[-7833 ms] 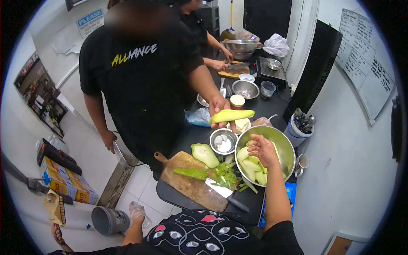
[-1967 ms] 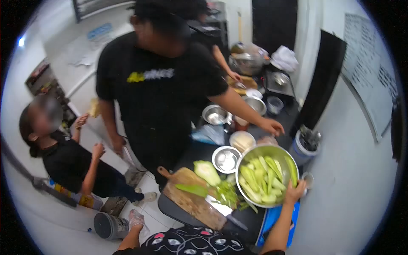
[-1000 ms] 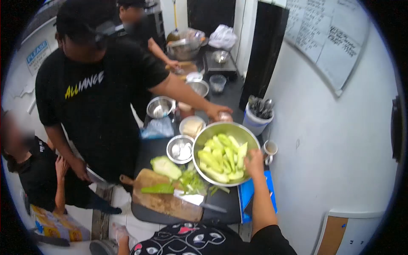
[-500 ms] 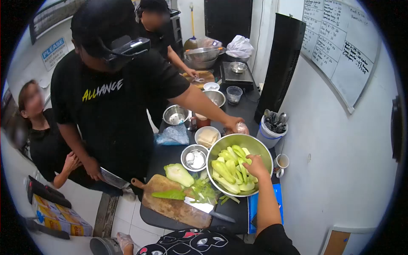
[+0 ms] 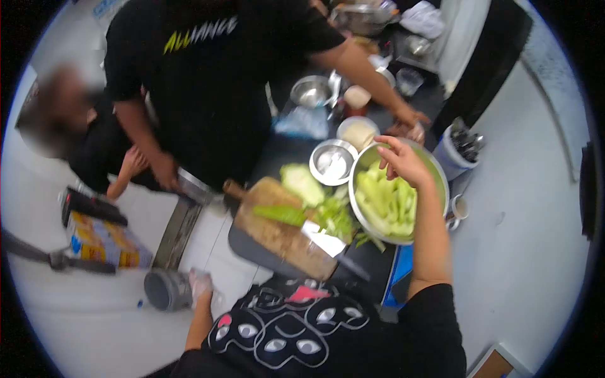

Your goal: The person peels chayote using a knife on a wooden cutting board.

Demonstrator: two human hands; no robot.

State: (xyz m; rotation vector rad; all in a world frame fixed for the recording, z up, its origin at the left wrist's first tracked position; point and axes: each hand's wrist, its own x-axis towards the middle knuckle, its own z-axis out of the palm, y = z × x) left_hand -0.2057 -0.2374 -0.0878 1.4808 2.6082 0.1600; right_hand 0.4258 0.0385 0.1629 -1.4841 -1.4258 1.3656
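Note:
Above the far rim of a large metal bowl (image 5: 446, 183), my right hand (image 5: 403, 160) is stretched out, fingers apart, holding nothing. Long pale green vegetable wedges (image 5: 384, 201) fill the bowl. My left hand (image 5: 201, 283), in a clear plastic glove, hangs low beside a grey bin (image 5: 167, 290); blur hides its fingers and whether it touches the bin. On a wooden cutting board (image 5: 271, 236) rests a green vegetable piece (image 5: 280, 215). A knife (image 5: 324, 239) lies across the board's right end. Beyond are a cut pale green vegetable (image 5: 302, 183) and green peelings (image 5: 333, 217).
A co-worker's hand (image 5: 411, 125) is at the bowl's far side; their other hand (image 5: 165, 171) holds a flat metal tool (image 5: 195, 186). Nearby stand a small metal bowl (image 5: 333, 162) with white items, a utensil bucket (image 5: 457, 151) and a mug (image 5: 460, 206).
My right hand has risen from the vegetable wedges toward the bowl's far rim. My left hand shows farther into view by the bin. The whole view has tilted downward.

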